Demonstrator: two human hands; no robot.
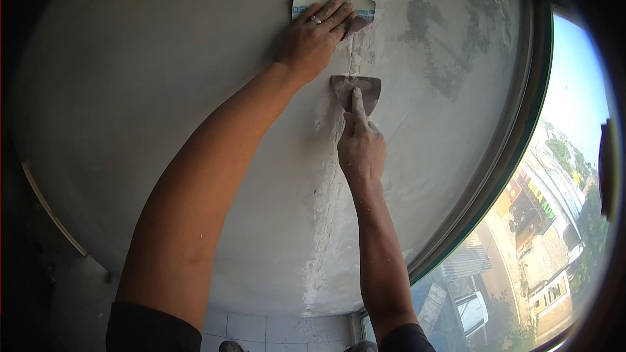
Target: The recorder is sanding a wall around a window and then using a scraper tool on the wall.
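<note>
Pressing your left hand point(317, 29) flat over the strip of mesh tape point(334, 8) at the top centre of the frame, fingers spread rather than clenched, you had your right hand point(360, 150) just below it, gripping the putty knife point(356, 91) with the forefinger laid along the blade against the seam point(332, 208) in the wall point(163, 91). You risked the tape skewing off the joint or bubbling if the blade dragged it or the upper hand eased, I'd judge. Your palm covered the tape's middle, the knife's handle was buried in your fist, and how wet the filler was could not be told.
</note>
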